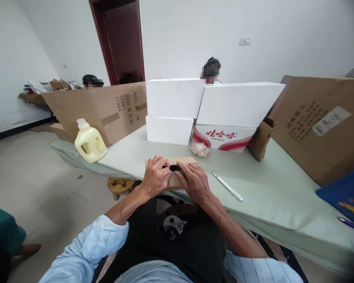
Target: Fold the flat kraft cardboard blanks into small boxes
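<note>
A small brown cardboard box (174, 184) sits at the near edge of the table, a long flap (183, 160) raised along its far side and a dark gap showing inside. My left hand (155, 175) grips its left end, thumb and fingers bent at the opening. On the right end, my right hand (195, 181) holds the box with the fingers over the flap side and the thumb near the gap. To the right of that hand lies a slim white-handled craft knife (227, 186). Beyond the box rests a crumpled clear plastic bundle (200, 149).
White boxes (174, 98) and a red-and-white printed carton (224, 137) stand across the table. Large cardboard boxes (106, 114) flank both sides. A yellow jug (90, 143) is at left; a blue package (346, 194) and pen (351, 225) at right. Two people sit behind.
</note>
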`<state>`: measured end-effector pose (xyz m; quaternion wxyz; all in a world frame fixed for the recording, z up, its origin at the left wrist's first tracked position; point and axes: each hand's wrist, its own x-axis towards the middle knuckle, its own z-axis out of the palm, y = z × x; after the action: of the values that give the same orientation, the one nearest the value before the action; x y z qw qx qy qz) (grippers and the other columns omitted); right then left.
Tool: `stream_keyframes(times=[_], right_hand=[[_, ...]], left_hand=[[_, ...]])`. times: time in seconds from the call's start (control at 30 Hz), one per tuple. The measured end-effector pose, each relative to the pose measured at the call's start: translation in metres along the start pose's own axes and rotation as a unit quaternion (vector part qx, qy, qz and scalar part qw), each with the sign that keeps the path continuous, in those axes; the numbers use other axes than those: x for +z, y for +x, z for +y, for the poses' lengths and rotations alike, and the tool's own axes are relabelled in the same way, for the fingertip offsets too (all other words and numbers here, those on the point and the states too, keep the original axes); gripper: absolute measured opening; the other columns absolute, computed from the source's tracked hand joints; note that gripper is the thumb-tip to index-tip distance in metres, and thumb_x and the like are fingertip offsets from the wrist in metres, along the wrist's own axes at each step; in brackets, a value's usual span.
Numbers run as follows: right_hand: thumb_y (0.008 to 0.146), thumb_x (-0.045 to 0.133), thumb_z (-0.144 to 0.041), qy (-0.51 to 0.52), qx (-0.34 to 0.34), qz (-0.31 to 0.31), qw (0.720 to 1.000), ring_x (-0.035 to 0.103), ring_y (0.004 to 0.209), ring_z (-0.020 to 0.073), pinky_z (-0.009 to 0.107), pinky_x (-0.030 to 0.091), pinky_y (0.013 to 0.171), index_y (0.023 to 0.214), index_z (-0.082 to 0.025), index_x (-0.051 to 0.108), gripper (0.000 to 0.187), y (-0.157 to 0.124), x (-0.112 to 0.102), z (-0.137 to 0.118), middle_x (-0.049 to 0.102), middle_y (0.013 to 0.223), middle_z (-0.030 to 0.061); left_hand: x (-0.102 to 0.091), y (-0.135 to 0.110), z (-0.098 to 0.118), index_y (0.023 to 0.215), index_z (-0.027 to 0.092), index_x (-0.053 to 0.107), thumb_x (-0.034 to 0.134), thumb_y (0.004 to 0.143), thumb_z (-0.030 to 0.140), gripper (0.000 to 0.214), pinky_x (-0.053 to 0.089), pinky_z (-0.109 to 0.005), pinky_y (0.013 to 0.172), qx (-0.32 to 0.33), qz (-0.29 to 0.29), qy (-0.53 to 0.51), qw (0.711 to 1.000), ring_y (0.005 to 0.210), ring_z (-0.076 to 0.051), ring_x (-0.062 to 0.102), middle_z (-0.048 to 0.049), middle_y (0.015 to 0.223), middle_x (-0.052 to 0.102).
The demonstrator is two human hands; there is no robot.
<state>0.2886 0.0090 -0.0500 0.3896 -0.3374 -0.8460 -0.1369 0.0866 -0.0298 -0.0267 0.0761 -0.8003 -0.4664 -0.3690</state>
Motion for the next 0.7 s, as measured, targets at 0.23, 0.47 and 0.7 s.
stream_keyframes(times=[0.23,0.47,0.7], right_hand=[[0.111,0.051,-0.032,-0.001,0.008,-0.002,1.0,0.071,0.097,0.0265,0.039,0.051,0.086,0.136,-0.016,0.066,0.034,-0.01,0.007,0.002,0.08,0.106,0.0117],[0.11,0.053,-0.032,0.009,-0.002,0.014,1.0,0.071,0.1,0.0285,0.042,0.052,0.089,0.139,-0.014,0.064,0.036,-0.019,0.012,-0.001,0.08,0.111,0.0128],[0.111,0.052,-0.031,0.012,-0.007,0.004,1.0,0.071,0.099,0.0272,0.04,0.051,0.084,0.141,-0.015,0.062,0.035,-0.02,0.012,0.0,0.08,0.111,0.0119]], left_hand=[[-0.024,-0.003,0.009,0.078,0.021,0.072,0.066,0.097,0.018,0.02,0.048,-0.042,0.094,0.046,-0.004,-0.156,0.987,0.097,-0.023,0.061,-0.0062,0.093,0.071],[-0.048,0.032,-0.026,0.074,0.018,0.074,0.074,0.084,0.028,0.014,0.05,-0.037,0.093,-0.121,-0.029,-0.28,0.952,0.093,-0.022,0.066,-0.0057,0.096,0.074],[-0.029,0.047,-0.045,0.072,0.016,0.074,0.074,0.076,0.034,0.018,0.048,-0.03,0.079,-0.178,-0.106,-0.328,0.922,0.081,-0.017,0.064,-0.0047,0.09,0.075]])
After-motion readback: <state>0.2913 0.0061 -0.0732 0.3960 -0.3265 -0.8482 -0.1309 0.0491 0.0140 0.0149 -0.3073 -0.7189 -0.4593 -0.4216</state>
